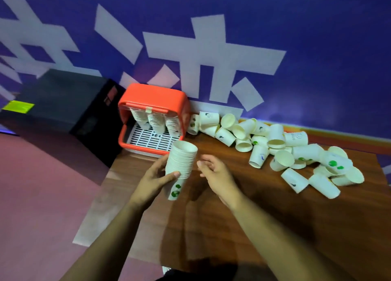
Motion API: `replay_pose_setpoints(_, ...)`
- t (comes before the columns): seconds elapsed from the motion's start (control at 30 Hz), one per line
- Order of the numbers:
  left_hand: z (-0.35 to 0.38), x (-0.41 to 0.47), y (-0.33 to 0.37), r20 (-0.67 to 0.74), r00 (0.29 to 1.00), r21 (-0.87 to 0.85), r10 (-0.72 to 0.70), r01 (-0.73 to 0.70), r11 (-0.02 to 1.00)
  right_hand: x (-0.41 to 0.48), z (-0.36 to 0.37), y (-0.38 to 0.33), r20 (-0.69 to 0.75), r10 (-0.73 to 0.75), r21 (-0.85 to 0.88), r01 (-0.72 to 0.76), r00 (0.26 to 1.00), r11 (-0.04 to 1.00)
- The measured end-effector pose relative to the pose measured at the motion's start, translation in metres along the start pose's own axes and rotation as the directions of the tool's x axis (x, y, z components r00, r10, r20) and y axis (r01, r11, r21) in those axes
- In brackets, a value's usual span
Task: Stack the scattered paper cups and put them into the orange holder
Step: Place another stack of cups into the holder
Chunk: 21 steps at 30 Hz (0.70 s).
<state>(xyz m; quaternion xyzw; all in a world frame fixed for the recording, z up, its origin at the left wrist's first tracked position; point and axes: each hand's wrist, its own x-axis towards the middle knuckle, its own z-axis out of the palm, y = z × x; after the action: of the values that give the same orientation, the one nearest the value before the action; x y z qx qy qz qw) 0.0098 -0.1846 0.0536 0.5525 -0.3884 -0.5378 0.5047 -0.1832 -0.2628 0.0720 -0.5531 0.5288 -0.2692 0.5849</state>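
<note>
My left hand [155, 179] grips a tall stack of nested white paper cups [181, 166], held upright above the table in front of the orange holder [154, 99]. The stack's bottom cup carries green marks. My right hand [218, 176] hovers just right of the stack with its fingers apart and holds nothing. The holder stands at the table's far left corner; three rows of cups [156, 122] hang inside it over a white slotted tray [151, 140]. Several loose cups [281, 147] lie scattered along the far and right side of the table.
The brown wooden table [232, 227] ends at its left edge close to my left forearm, with reddish floor beyond. A black box [63, 105] sits left of the holder. A purple wall with white shapes [211, 54] rises right behind the table.
</note>
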Motion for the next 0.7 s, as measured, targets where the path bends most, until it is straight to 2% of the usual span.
replay_pose_setpoints(0.13,-0.066,0.019,0.009,-0.031,1.0,-0.049,0.002,-0.004,0.999,0.02,0.068,-0.021,0.131,0.011,0.029,-0.015,0.991,0.999)
replay_pose_setpoints(0.33,-0.136,0.052,0.024,0.009,1.0,0.03,0.001,-0.001,1.0,0.07,0.129,-0.051,0.19,-0.031,0.022,0.027,0.981,0.999)
replay_pose_setpoints(0.57,-0.196,0.095,0.028,-0.057,0.998,0.187,0.002,0.009,0.982,0.128,0.174,-0.061,0.167,-0.078,-0.126,0.1,0.983,0.987)
replay_pose_setpoints(0.7,-0.213,0.116,0.018,-0.046,0.999,0.274,0.021,-0.008,0.962,0.152,0.187,-0.057,0.168,-0.077,-0.211,0.112,0.983,0.971)
